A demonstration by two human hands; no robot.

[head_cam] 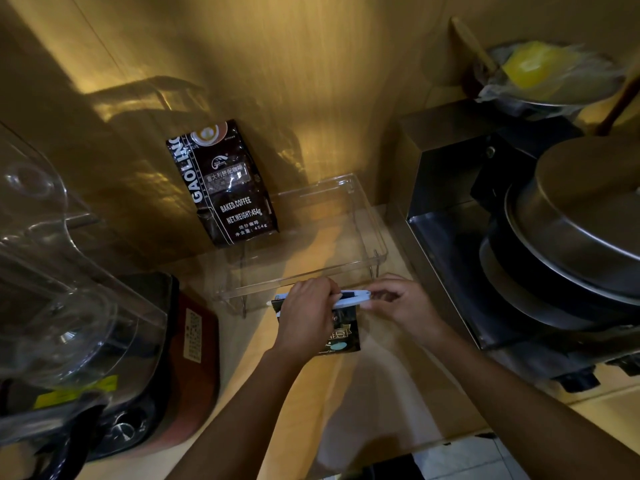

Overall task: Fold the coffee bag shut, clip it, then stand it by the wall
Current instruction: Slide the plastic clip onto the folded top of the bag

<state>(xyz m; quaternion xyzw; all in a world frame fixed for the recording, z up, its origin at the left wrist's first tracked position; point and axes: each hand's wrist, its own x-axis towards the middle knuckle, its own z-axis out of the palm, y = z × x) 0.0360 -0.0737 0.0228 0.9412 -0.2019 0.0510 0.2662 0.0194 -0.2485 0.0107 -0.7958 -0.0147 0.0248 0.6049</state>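
Pinching a white clip (349, 296) across the folded top of a small dark coffee bag (341, 336), the left hand (306, 315) curls its fingers (325, 289) closed over clip and bag, while the right hand (403, 304) grips the clip's far end between thumb and fingertips. Beyond the fingers, a larger coffee bag (225, 183) leans against the wall (311, 81).

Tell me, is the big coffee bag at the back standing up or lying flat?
Standing. The big coffee bag rests on its base, leaning back against the wall.
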